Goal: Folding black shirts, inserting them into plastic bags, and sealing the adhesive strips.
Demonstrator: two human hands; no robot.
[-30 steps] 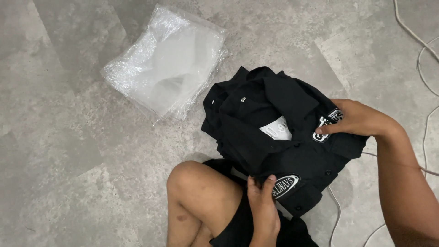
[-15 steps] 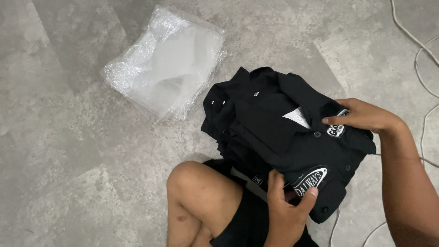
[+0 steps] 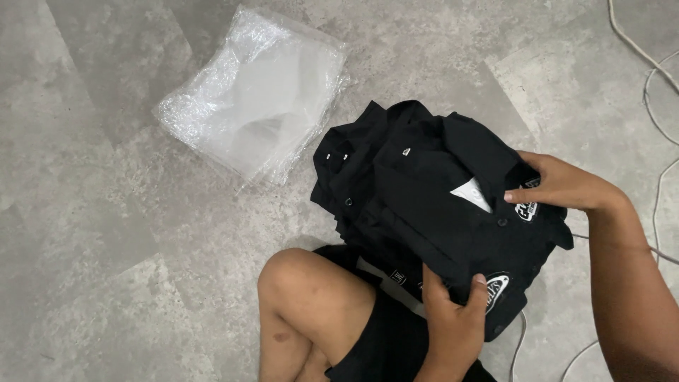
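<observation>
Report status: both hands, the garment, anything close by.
Left hand grips black shirt near edge. Right hand pinches its far side. Clear plastic bags apart on floor.

The right forearm (image 3: 636, 297) runs off the frame at four o'clock. The black shirt (image 3: 431, 205) hides the left hand's (image 3: 453, 318) fingers and part of the white cable (image 3: 658, 92).
</observation>
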